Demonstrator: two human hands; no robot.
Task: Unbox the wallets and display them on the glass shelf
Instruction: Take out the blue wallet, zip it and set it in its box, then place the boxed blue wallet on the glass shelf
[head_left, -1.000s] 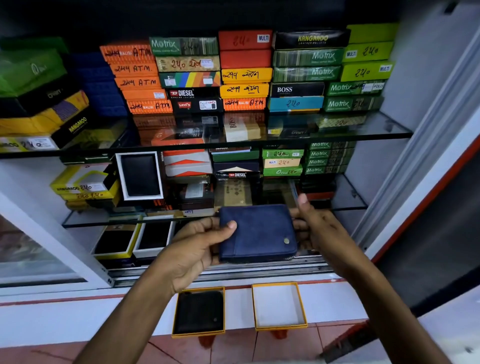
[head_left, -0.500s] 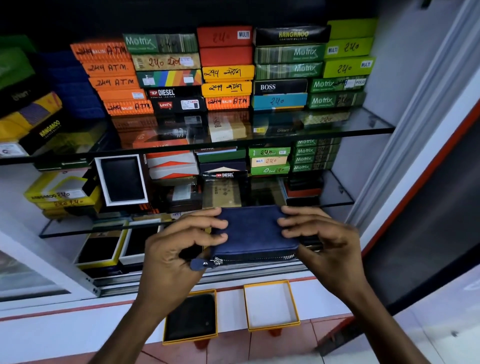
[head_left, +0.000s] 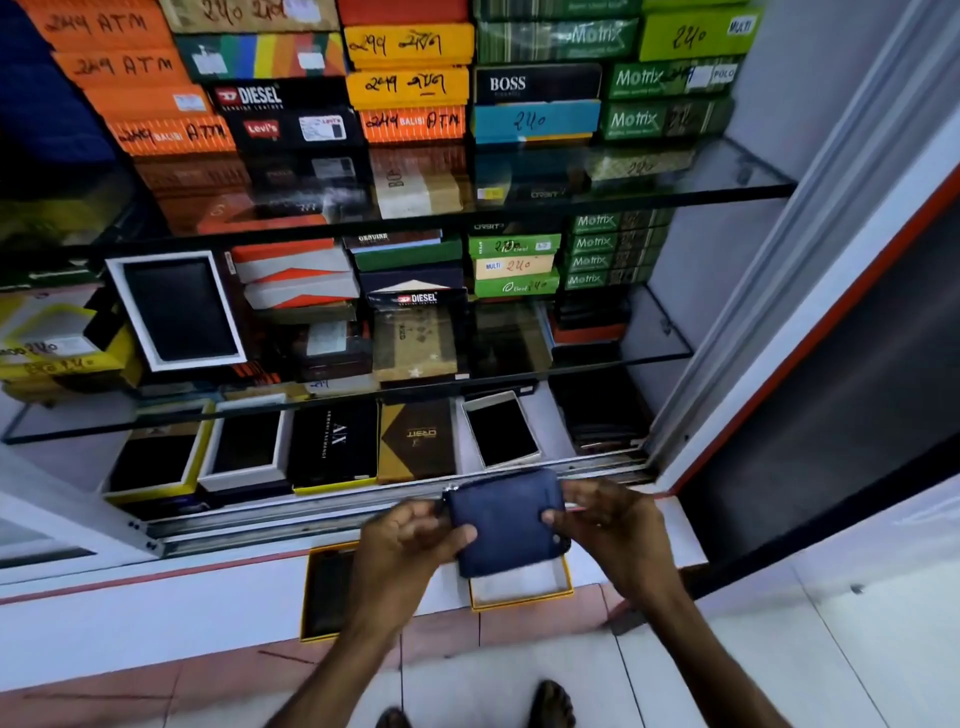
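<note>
Both hands, left hand (head_left: 400, 551) and right hand (head_left: 613, 525), clamp the blue wallet (head_left: 506, 519), now lowered from shelf height to just above its empty yellow box (head_left: 524, 592); display looks postponed.

Blue zip wallet (head_left: 506, 522): both hands, left hand (head_left: 402, 553) and right hand (head_left: 613, 525), are gripping it above an open yellow-rimmed box (head_left: 524, 590).

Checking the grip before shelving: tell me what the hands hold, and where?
A blue wallet: left hand pinches its left edge, right hand its right edge.
</note>
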